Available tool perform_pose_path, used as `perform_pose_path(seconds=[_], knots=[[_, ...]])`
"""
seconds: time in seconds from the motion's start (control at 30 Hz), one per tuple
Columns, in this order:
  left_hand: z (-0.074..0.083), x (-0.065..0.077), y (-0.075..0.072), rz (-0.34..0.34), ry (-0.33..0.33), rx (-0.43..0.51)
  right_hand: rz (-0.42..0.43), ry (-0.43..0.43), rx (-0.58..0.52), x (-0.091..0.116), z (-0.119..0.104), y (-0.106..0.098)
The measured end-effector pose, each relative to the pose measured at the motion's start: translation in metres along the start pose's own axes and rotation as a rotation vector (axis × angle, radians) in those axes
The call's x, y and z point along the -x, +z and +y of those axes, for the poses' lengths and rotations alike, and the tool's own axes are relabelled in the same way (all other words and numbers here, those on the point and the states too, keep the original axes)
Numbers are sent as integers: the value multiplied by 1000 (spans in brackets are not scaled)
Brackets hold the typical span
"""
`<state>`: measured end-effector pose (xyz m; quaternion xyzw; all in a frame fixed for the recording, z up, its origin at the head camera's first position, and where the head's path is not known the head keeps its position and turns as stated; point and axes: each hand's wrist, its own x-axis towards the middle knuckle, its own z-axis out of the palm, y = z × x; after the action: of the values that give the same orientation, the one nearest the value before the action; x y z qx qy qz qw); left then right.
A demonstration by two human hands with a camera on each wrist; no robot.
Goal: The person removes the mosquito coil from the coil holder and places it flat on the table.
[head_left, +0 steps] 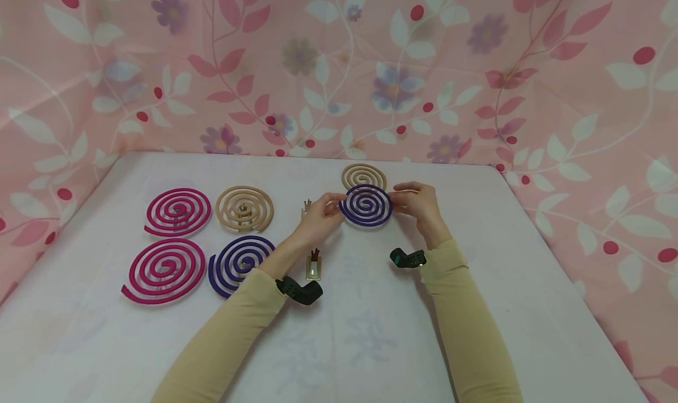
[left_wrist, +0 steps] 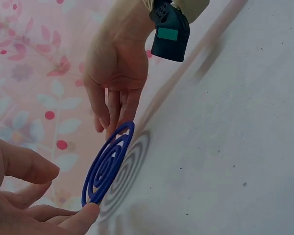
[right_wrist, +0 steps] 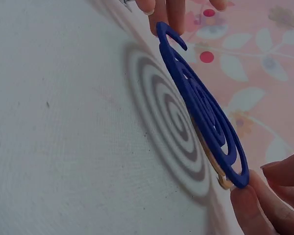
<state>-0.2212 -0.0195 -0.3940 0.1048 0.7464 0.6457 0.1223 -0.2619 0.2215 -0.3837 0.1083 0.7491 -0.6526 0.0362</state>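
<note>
A blue spiral mosquito coil (head_left: 365, 204) is held level between both hands, above the white table, where its spiral shadow falls. My left hand (head_left: 320, 217) pinches its left edge with the fingertips. On the opposite edge, fingertips of my right hand (head_left: 420, 206) grip the rim, with the thumb against it in the right wrist view. Just behind the blue coil is a beige coil (head_left: 362, 165), partly covered by it in the head view. Two small metal stands (head_left: 313, 267) are by my left hand and wrist, one partly hidden behind the fingers.
Toward the left are two pink coils (head_left: 179, 210), another beige coil (head_left: 245, 207) and another blue coil (head_left: 245, 264), partly covered by my left forearm. Metal pieces show beneath some of them. A pink floral cloth (head_left: 296, 56) hangs behind the white table (head_left: 529, 320).
</note>
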Motion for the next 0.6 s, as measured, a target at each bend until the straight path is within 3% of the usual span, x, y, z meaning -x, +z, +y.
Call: perform_pose_path(seconds=[0.6], knots=[[-2, 3, 5, -57, -51, -67, 6, 47, 116, -2, 7, -4]])
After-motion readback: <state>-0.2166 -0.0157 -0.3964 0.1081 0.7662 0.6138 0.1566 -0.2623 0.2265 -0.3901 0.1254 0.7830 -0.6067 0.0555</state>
